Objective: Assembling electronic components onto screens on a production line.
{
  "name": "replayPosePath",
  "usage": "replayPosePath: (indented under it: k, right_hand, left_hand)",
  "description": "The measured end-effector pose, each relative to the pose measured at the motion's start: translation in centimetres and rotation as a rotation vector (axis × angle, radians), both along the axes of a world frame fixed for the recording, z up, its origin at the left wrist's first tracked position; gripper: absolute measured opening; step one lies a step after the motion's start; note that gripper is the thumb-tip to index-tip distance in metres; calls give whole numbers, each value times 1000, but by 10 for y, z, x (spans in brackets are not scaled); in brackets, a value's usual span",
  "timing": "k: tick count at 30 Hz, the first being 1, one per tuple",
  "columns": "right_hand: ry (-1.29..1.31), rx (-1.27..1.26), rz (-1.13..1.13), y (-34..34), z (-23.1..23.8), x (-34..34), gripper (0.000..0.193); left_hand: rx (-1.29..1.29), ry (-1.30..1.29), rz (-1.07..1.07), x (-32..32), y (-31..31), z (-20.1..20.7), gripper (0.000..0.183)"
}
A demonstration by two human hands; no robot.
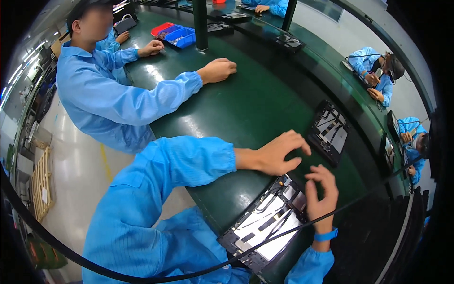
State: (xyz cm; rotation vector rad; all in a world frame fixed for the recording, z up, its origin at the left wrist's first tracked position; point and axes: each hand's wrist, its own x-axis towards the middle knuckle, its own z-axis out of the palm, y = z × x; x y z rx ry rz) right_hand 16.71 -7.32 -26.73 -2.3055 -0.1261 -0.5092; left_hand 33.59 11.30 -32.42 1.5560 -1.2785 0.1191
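An opened tablet-like device (269, 225) lies on the green bench right in front of me, with silvery plates, black cables and a dark frame showing. My left hand (279, 154) is above its far end, fingers spread and thumb apart, with nothing in it. Beside the device's upper right edge is my right hand (322, 194), a blue band on its wrist; its fingers are curved and apart, holding nothing. A second opened device (329, 131) of the same kind rests farther off, just beyond my left fingertips.
At my left, a person in a blue smock (118, 90) rests a hand (217, 70) on the green bench (227, 109). Blue bins (182, 37) with small parts stand beyond. A dark post (200, 23) rises there. A black cable (227, 261) crosses the foreground. Other people work at the right.
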Motion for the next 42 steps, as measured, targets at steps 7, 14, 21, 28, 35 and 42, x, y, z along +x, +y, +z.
replayPosePath:
  k: [7, 14, 21, 28, 35, 42]
  right_hand:
    - [135, -83, 43, 28, -9, -16, 16]
    - [62, -238, 45, 35, -5, -17, 13]
    - [146, -118, -50, 43, 2, -19, 13]
    - [94, -174, -16, 47, 13, -19, 14]
    - [127, -84, -55, 51, 11, -15, 15]
    - [232, -49, -88, 52, 26, -13, 16]
  left_hand:
    - [342, 55, -385, -22, 50, 8, 77]
    - [371, 48, -507, -15, 51, 14, 100]
    - [462, 104, -553, -14, 57, 23, 106]
    - [487, 190, -571, -16, 60, 32, 109]
    - [394, 120, -501, -24, 60, 24, 112]
    - [406, 128, -499, -25, 58, 30, 117]
